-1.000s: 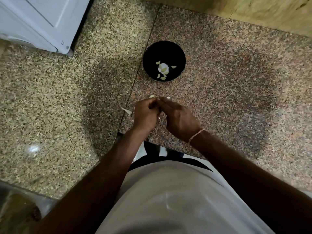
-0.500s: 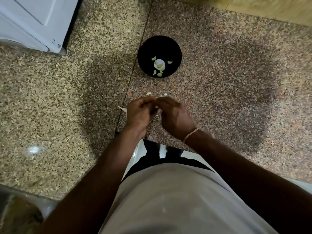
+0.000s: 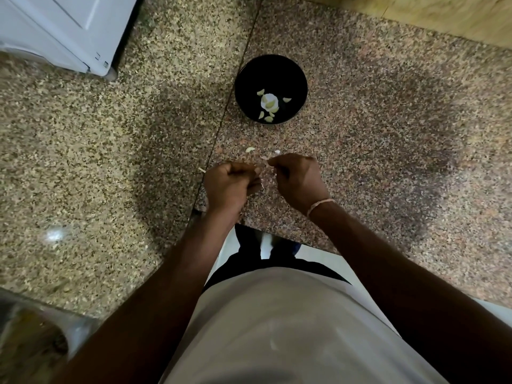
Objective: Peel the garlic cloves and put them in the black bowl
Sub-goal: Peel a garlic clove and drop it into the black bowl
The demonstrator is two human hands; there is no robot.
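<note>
Since the earlier frames the two hands have drawn slightly apart, with a gap now between them. Fingers of the left hand [image 3: 231, 184] are curled tight, and a pale sliver at their tip may be a garlic clove [image 3: 258, 171], though it is too small to be sure. Right hand [image 3: 297, 180] fingers are curled too, pinching a thin strip of skin [image 3: 265, 161]. Just beyond the hands, loose garlic bits [image 3: 250, 149] lie on the speckled tabletop [image 3: 388, 134]. Farther off stands the black bowl [image 3: 296, 79], holding several peeled cloves [image 3: 269, 102]. A white appliance [image 3: 63, 31] sits at far left
</note>
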